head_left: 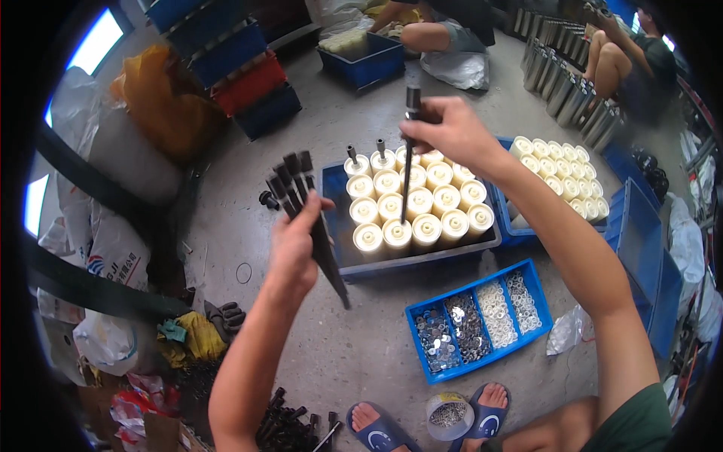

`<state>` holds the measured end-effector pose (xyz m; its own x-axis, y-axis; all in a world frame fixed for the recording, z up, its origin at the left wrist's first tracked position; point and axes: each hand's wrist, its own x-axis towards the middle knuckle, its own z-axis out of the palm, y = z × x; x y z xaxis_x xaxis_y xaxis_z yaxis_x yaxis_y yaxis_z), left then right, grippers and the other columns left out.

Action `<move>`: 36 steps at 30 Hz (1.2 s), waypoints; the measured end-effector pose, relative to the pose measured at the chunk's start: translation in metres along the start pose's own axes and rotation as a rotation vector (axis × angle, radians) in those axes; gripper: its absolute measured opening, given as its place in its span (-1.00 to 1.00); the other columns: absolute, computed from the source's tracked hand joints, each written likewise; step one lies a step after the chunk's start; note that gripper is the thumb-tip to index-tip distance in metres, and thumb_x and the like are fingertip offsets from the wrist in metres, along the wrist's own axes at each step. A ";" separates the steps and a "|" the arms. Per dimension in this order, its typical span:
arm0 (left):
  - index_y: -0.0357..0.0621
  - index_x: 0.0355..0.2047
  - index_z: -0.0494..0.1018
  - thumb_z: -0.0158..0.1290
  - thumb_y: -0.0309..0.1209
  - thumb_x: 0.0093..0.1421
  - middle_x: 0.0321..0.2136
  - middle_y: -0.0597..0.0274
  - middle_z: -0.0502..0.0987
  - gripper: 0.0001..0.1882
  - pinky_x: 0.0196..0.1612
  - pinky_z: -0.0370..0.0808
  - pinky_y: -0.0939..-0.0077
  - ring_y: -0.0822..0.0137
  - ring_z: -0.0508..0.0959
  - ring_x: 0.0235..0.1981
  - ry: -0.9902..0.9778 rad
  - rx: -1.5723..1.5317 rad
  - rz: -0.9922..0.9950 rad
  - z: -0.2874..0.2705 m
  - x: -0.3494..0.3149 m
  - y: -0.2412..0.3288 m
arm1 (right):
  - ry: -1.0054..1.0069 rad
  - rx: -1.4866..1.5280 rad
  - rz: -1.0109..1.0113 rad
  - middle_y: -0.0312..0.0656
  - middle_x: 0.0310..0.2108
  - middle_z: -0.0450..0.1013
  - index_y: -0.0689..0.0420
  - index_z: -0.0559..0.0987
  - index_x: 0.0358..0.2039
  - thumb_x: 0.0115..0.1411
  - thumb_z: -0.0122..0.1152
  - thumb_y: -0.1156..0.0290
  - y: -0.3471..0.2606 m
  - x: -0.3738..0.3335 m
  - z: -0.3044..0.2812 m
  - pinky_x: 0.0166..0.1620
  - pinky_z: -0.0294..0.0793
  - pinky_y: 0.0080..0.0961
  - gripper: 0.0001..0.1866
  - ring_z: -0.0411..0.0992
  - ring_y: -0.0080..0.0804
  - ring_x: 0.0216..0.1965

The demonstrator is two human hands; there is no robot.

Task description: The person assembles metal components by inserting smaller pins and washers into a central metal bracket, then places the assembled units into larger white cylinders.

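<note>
My left hand grips a bundle of several dark hex rods, fanned upward, left of a blue bin. In the bin stand several cream-capped rollers upright in rows. Two at the back have short rod ends sticking out. My right hand holds a single dark rod upright by its top, its lower end going into a roller in the front middle of the bin.
A second blue bin of cream-capped rollers sits to the right. A divided blue tray of washers and small metal parts lies near my feet. More dark rods lie on the floor. Two other people sit at the back by metal tubes.
</note>
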<state>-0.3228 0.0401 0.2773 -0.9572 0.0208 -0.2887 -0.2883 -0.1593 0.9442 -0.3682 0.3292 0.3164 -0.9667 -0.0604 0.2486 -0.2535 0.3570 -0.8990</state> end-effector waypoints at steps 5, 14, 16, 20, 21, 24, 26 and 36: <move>-0.23 -0.21 0.67 0.32 -0.12 0.30 -0.54 0.43 0.43 -0.63 -0.54 0.30 0.58 0.54 0.35 -0.61 0.042 0.240 0.237 0.009 0.045 0.050 | 0.251 -0.154 -0.100 -0.05 -0.44 0.68 0.30 0.71 -0.29 0.24 0.38 0.31 0.022 0.043 0.015 -0.29 0.66 -0.50 -0.74 0.70 -0.38 -0.43; -0.23 -0.33 0.65 0.32 -0.32 0.31 -0.48 0.21 0.68 -0.79 -0.67 0.16 0.65 0.64 0.26 -0.72 0.051 0.397 0.606 0.014 0.109 0.033 | 0.271 -0.221 -0.131 -0.13 -0.40 0.68 0.34 0.68 -0.26 0.29 0.37 0.34 0.065 0.054 0.029 -0.30 0.65 -0.56 -0.75 0.69 -0.47 -0.42; -0.24 -0.33 0.65 0.31 -0.35 0.32 -0.50 0.23 0.67 -0.81 -0.67 0.13 0.65 0.64 0.25 -0.71 0.074 0.372 0.652 0.018 0.119 0.022 | 0.275 -0.219 -0.148 -0.14 -0.41 0.68 0.33 0.68 -0.26 0.29 0.37 0.35 0.065 0.052 0.029 -0.30 0.65 -0.56 -0.75 0.69 -0.47 -0.42; -0.29 -0.32 0.68 0.29 -0.40 0.33 -0.60 0.48 0.48 -0.83 -0.58 0.10 0.57 0.64 0.19 -0.63 0.175 0.393 0.720 0.030 0.134 -0.001 | 0.171 -0.225 -0.288 -0.12 -0.36 0.68 0.34 0.68 -0.21 0.30 0.38 0.37 0.070 0.049 0.028 -0.29 0.66 -0.55 -0.75 0.66 -0.53 -0.39; -0.32 -0.33 0.67 0.28 -0.40 0.32 -0.54 0.41 0.58 -0.82 -0.47 0.27 0.56 0.62 0.31 -0.56 0.196 0.402 0.717 0.033 0.134 -0.004 | 0.088 -0.239 -0.286 -0.12 -0.33 0.68 0.34 0.66 -0.17 0.31 0.37 0.40 0.061 0.043 0.027 -0.23 0.66 -0.52 -0.76 0.64 -0.54 -0.33; -0.30 -0.32 0.68 0.30 -0.38 0.31 -0.57 0.47 0.51 -0.81 -0.47 0.23 0.56 0.62 0.29 -0.55 0.235 0.423 0.803 0.028 0.138 -0.008 | -0.124 -0.270 -0.400 -0.13 -0.32 0.68 0.34 0.65 -0.18 0.30 0.37 0.44 0.041 0.036 0.037 -0.15 0.65 -0.50 -0.79 0.64 -0.50 -0.29; -0.28 -0.32 0.69 0.31 -0.37 0.31 -0.62 0.55 0.43 -0.81 -0.52 0.15 0.57 0.64 0.23 -0.57 0.245 0.458 0.841 0.025 0.142 -0.012 | -0.155 -0.341 -0.428 -0.09 -0.26 0.69 0.33 0.62 -0.15 0.28 0.37 0.50 0.036 0.032 0.042 -0.08 0.64 -0.47 -0.81 0.67 -0.43 -0.19; -0.27 -0.31 0.69 0.31 -0.32 0.33 -0.54 0.44 0.61 -0.77 -0.48 0.28 0.61 0.63 0.34 -0.57 0.214 0.497 0.885 0.030 0.147 -0.013 | -0.053 -0.391 -0.411 -0.02 -0.25 0.70 0.27 0.62 -0.04 0.26 0.32 0.53 0.035 0.041 0.050 -0.04 0.66 -0.42 -0.75 0.70 -0.28 -0.13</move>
<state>-0.4605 0.0750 0.2273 -0.8213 -0.0891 0.5636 0.4905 0.3942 0.7772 -0.4186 0.2926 0.2773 -0.7942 -0.3105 0.5224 -0.5874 0.6123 -0.5291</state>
